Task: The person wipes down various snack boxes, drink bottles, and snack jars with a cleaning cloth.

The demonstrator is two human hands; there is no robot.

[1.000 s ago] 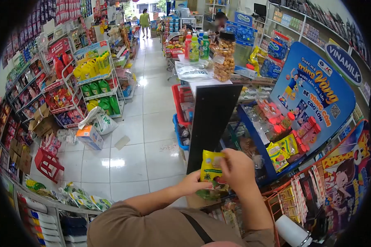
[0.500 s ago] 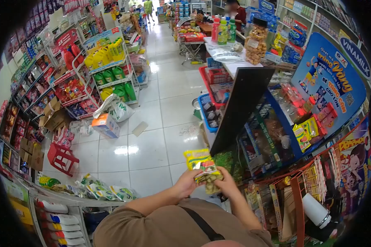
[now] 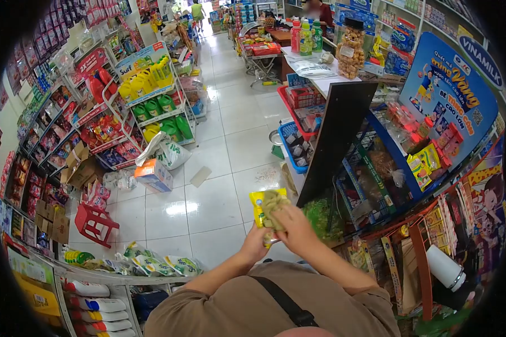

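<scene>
Head view, shop aisle. Both hands meet at lower centre of the frame, over the white tile floor point(image 3: 208, 208).

Left hand point(image 3: 257, 242): comes up from below, fingers curled and pinching the lower edge of a yellow snack packet point(image 3: 260, 203). Packet is upright, just left of the frame's centre line, clear of the shelves.

Right hand point(image 3: 292, 227): lies over the packet's right side, fingers closed on a second, paler packet point(image 3: 273, 203) pressed against the yellow one. Fingertips are hidden behind the packets, so the exact grip cannot be read; it looks like a pinch at the top.

Surroundings: black panel point(image 3: 334, 140) leans just right of the hands, with a blue display stand point(image 3: 450, 106) at right of frame. Red stool point(image 3: 95, 223) at lower left. Rack of yellow and green bottles point(image 3: 152, 106) at upper left. Jar of snacks point(image 3: 352, 48) at top centre-right.
</scene>
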